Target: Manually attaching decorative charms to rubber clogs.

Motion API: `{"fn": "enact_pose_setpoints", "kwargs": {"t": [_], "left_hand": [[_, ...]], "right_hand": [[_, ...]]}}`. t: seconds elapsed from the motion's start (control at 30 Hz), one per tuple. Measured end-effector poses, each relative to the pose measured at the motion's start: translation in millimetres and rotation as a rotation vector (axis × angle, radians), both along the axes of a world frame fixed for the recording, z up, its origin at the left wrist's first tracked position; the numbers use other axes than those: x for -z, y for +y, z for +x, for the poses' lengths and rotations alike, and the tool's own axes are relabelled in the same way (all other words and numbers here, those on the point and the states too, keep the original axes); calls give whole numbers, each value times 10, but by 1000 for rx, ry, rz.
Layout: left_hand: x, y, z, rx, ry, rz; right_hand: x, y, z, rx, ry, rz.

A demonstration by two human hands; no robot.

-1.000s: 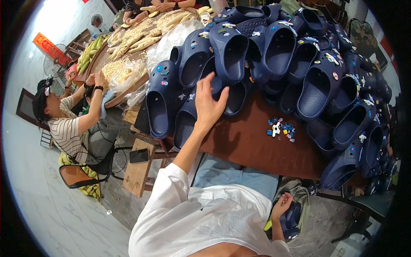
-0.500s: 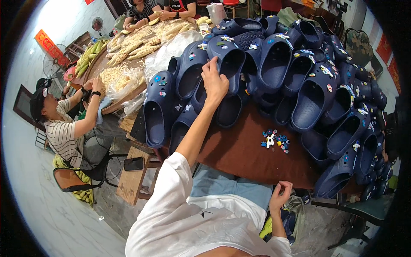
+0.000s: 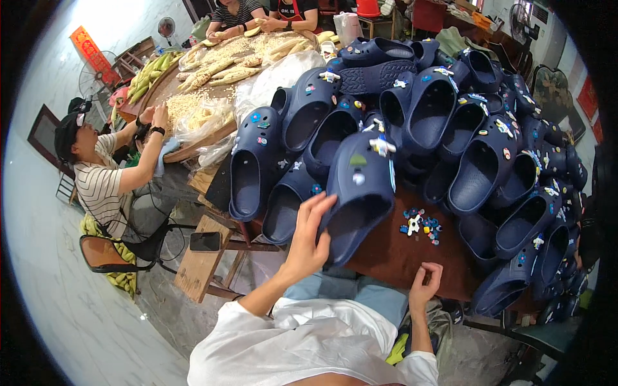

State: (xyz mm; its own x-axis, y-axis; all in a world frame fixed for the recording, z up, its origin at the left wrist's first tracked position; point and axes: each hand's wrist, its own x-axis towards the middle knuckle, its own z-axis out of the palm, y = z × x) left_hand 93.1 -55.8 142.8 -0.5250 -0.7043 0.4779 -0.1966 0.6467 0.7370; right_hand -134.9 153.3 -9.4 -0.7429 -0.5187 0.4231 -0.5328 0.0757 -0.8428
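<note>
My left hand point(image 3: 309, 238) grips the heel end of a dark blue clog point(image 3: 360, 193) and holds it above the brown table point(image 3: 393, 248). The clog carries small coloured charms on its top. My right hand point(image 3: 425, 286) rests on the table's near edge, fingers loosely curled, holding nothing. A small cluster of loose shoe charms point(image 3: 420, 223) lies on the table between the held clog and the pile. A big heap of matching dark blue clogs point(image 3: 476, 148) covers the far and right parts of the table.
At the left a seated person in a striped shirt point(image 3: 100, 183) works at a round tray of corn cobs and kernels point(image 3: 212, 71). More people sit at the far end. A low wooden stool with a phone point(image 3: 205, 242) stands beside the table.
My left hand has pulled one clog out of the pile toward me and lifted it. My right hand has risen from my lap to the table edge.
</note>
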Motion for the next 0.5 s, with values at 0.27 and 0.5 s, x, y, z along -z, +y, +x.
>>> {"fn": "enact_pose_setpoints", "kwargs": {"t": [0.27,0.5], "left_hand": [[750,439,180,165,-23,237],[1176,429,69,191,-56,346]], "right_hand": [[-256,-143,-11,-43,151,29],[-337,-335,-77,-100,127,74]]}}
